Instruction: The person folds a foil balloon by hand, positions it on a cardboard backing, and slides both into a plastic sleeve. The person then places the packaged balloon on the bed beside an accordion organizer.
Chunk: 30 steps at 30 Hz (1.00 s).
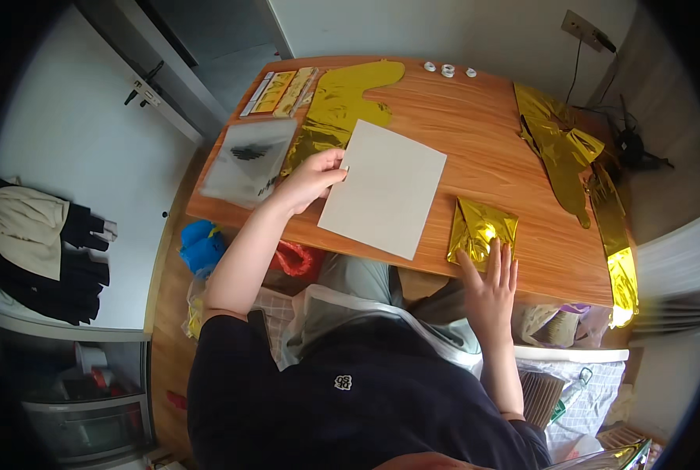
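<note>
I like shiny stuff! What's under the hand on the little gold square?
Under the right hand lies a folded gold foil packet on the wooden table. The fingers press its near edge, so that part of the foil is covered and cannot be seen.

White square card (383,188) flat mid-table, folded gold foil packet (482,228) near front edge

Left hand (312,178) pinches white card (383,188) — right (491,283) seemingly flattens gold foil (482,227)
</note>
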Tool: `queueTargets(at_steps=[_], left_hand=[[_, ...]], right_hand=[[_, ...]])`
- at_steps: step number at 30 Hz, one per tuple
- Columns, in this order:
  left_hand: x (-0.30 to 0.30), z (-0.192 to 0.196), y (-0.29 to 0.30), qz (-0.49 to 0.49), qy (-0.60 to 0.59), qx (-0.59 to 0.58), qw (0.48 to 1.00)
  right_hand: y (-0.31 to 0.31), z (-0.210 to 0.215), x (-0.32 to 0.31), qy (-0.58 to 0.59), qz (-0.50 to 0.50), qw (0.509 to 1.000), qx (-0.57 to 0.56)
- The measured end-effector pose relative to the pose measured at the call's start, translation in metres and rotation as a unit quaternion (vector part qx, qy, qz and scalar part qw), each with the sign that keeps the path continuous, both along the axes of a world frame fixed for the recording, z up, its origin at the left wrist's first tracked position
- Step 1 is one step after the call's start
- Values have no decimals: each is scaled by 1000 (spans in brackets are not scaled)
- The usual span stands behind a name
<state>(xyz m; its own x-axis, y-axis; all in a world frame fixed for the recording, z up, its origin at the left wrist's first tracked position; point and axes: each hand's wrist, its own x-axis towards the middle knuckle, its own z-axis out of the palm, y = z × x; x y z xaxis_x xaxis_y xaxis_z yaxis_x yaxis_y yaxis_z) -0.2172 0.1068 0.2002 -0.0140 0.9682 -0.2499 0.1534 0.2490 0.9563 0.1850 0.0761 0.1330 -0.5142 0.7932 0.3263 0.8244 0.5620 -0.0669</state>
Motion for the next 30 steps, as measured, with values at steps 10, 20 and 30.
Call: queueTargets(at_steps=[10,20,30], left_hand=[[28,-54,4,50,-185,-16,981],[12,-81,-16,159,-99,113,976],[-21,-51,-79,102,301,409,855]], right_hand=[[11,-29,4,-2,2,999,38],[-8,-42,-15,-5,7,1000,2],[-6,-51,-32,-42,-20,999,3]])
